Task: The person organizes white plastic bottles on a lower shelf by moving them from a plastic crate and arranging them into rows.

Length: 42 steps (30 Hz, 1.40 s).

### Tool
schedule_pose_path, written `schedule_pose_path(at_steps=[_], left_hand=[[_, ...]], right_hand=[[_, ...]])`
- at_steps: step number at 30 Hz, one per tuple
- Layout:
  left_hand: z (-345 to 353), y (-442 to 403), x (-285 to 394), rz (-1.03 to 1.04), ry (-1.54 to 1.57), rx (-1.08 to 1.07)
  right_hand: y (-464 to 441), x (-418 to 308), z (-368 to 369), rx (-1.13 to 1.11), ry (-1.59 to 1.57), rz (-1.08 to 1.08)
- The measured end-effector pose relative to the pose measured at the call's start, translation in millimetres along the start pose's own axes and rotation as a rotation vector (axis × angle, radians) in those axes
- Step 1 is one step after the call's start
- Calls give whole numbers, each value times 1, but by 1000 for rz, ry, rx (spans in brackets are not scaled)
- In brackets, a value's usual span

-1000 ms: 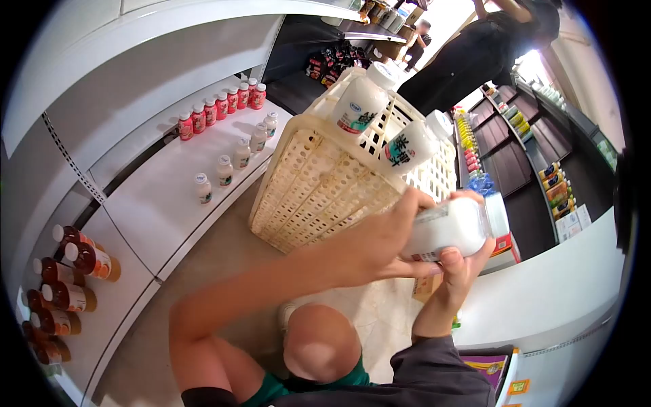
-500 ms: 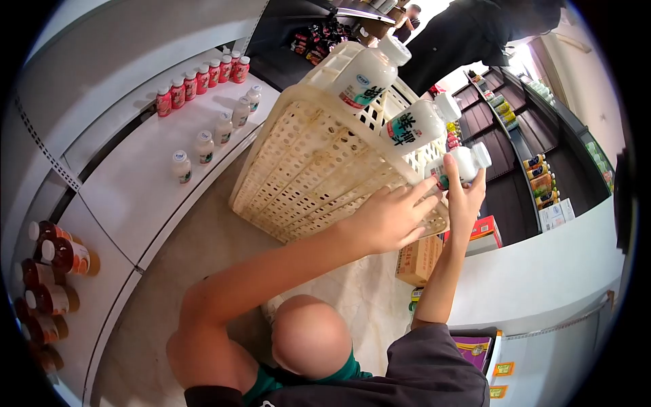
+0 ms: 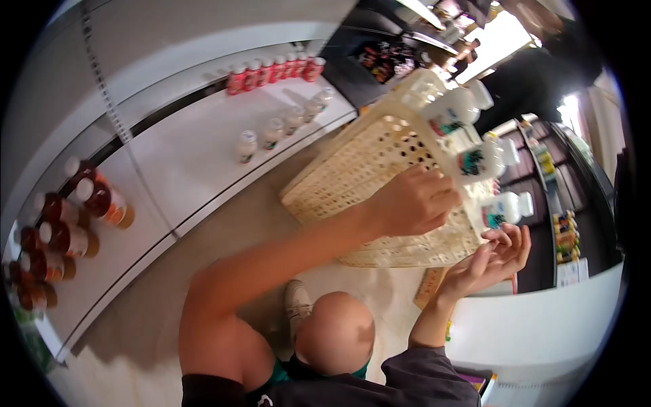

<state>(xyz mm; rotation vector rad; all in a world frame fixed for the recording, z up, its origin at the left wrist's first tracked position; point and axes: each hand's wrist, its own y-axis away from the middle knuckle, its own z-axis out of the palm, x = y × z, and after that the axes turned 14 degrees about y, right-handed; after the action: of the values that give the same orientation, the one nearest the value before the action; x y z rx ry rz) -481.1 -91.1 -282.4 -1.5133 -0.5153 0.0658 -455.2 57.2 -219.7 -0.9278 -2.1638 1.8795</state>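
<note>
My left hand [image 3: 419, 201] is closed in front of the pale perforated plastic basket [image 3: 366, 159]; whatever its curled fingers hold, if anything, is hidden. My right hand [image 3: 494, 259] is open, fingers apart and slightly bent, just below a white bottle [image 3: 503, 209] with a green label. That bottle lies tilted at the basket's right side; fingertips are close to it, and touching cannot be made out. Above it two more white bottles, one in the middle [image 3: 483, 161] and one higher up [image 3: 456, 108], stick out of the basket.
On the white shelf [image 3: 196, 146] at left stand a row of pink bottles [image 3: 264, 72], a row of small white bottles [image 3: 273, 133] and several dark-red jars [image 3: 102, 200]. A dark-clothed person [image 3: 542, 85] is at the upper right. Stocked dark shelving [image 3: 532, 180] lies beyond the basket.
My right hand has let go of the lowest white bottle and opened below it. My left hand has moved away from that bottle and closed. The view has shifted, placing the basket farther right.
</note>
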Motion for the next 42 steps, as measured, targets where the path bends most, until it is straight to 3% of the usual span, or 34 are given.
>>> schedule_pose_path(at_steps=[2,4,5,6,8,9,10,11,12,14,16,18,20,23,24,26,28,32,36,37,38,42], left_hand=[[-27,-4,-12,53,-21,264],[-66,-7,-38,16,9,374],[-91,-8,-48,7,16,442],[-114,-9,-60,-96,11,597],[-162,2,-75,-321,-166,840],[-186,21,-99,-326,-239,923],[-210,46,-115,-372,-443,872],[-224,66,-112,-473,-633,774],[-238,89,-118,-663,-647,701],[-261,128,-131,-1253,-715,429],[-266,167,-133,-1500,-693,129],[-258,173,-121,-1593,-692,-222],[-242,183,-125,-1571,-683,-304],[-220,175,-117,-1514,-669,-407],[-216,168,-117,-1482,-664,-424],[-216,167,-133,-1454,-412,-687],[-197,112,-114,-1617,-79,-1125],[-134,87,-70,-1396,262,-1143],[-59,66,-22,-1091,638,-1319],[-41,68,-14,-1068,651,-1346],[-24,71,-7,-1018,746,-1250],[21,53,28,-931,925,-935]], right_hand=[[23,-22,27,-250,-157,-122],[45,-31,73,-403,-364,-53],[54,-44,103,-419,-463,39],[60,-54,125,-556,-361,174],[80,-50,190,-767,-595,435],[96,-46,224,-883,-606,571],[115,-36,257,-1066,-534,602],[147,-16,297,-1038,-350,286],[162,-21,312,-965,-174,103],[192,-10,346,-1047,-92,24],[223,14,381,-1261,-53,-92],[234,13,379,-1184,-71,-72],[240,2,369,-1067,-64,53],[247,19,362,-968,-129,16],[241,20,351,-1043,-138,22],[226,12,306,-985,-284,60],[205,9,245,-972,-260,127],[170,24,120,-896,-231,192],[115,25,5,-865,-180,492],[101,32,-19,-816,-113,384],[89,39,-41,-767,-44,276],[53,34,-87,-458,113,209]])
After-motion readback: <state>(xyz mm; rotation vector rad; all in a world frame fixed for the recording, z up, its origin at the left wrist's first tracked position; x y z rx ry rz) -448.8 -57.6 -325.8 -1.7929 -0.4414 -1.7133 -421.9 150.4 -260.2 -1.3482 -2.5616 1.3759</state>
